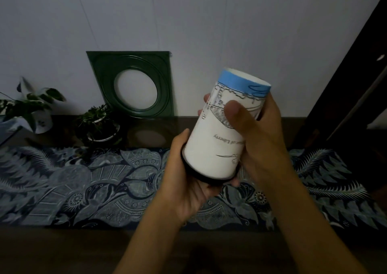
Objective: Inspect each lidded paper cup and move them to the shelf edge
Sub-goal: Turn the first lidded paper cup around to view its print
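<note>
1. While both hands hold it in the air above the patterned cloth point(83, 181), I see the paper cup point(222, 131) upside down and tilted: white, line drawings, blue band at its upturned base, black lid point(201, 176) lowest.
2. My left hand point(188, 181) cups the lid end, fingers curled under.
3. My right hand point(259, 135) grips the cup's side, thumb point(234, 114) across the print.

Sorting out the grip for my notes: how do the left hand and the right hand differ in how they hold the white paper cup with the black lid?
The left hand cups the black lid at the lower end of the white paper cup, palm up. The right hand wraps the cup's side higher up, its thumb lying across the printed drawing, below the blue band. Both hands grip the same inverted, tilted cup, held above the blue patterned cloth.
</note>
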The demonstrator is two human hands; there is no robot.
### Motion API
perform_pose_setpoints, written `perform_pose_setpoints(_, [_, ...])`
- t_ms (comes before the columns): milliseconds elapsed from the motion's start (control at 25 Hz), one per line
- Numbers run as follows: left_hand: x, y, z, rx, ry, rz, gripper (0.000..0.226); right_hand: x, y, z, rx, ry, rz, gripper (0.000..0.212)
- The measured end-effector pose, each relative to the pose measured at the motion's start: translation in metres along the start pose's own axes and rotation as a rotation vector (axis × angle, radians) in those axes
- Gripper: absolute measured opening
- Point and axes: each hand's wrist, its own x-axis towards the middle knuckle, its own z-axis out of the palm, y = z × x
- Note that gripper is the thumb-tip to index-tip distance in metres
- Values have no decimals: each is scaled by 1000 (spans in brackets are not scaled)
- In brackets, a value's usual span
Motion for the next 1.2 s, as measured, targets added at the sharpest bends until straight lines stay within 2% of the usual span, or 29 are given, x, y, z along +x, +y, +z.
perform_pose_setpoints(80, [-1,2,-2,-80,-78,-131,65,0,-2,-2,5,-56,19,91])
perform_pose_setpoints(160, [0,-2,-5,-66,-106,-92,67,-1,1,0,-3,-15,18,86])
perform_pose_setpoints(320, [1,-13,-3,115,77,223,65,-10,14,9,21,209,-48,55])
perform_pose_setpoints(400, [2,-19,-5,256,170,412,64,-13,19,12,50,273,-59,51])
perform_pose_setpoints(480, [0,-20,-4,291,201,456,65,-14,19,13,38,266,-62,51])
perform_pose_setpoints(600, [-4,-9,-4,131,139,216,71,-9,9,8,-21,161,-64,59])
perform_pose_setpoints(720, [-6,2,-8,64,11,-42,75,-4,-4,1,-6,-24,-81,85])
perform_pose_setpoints(840, [-8,2,-9,-13,-39,-130,76,-2,-10,1,-19,-88,-79,90])
perform_pose_setpoints(960, [-8,-3,-6,-10,-19,68,64,-5,-5,7,-7,70,-126,78])
perform_pose_setpoints(1080, [-7,-7,1,55,101,318,53,-12,4,14,63,190,-167,68])
perform_pose_setpoints(1200, [-10,0,2,155,164,557,57,-22,3,9,49,115,-182,66])
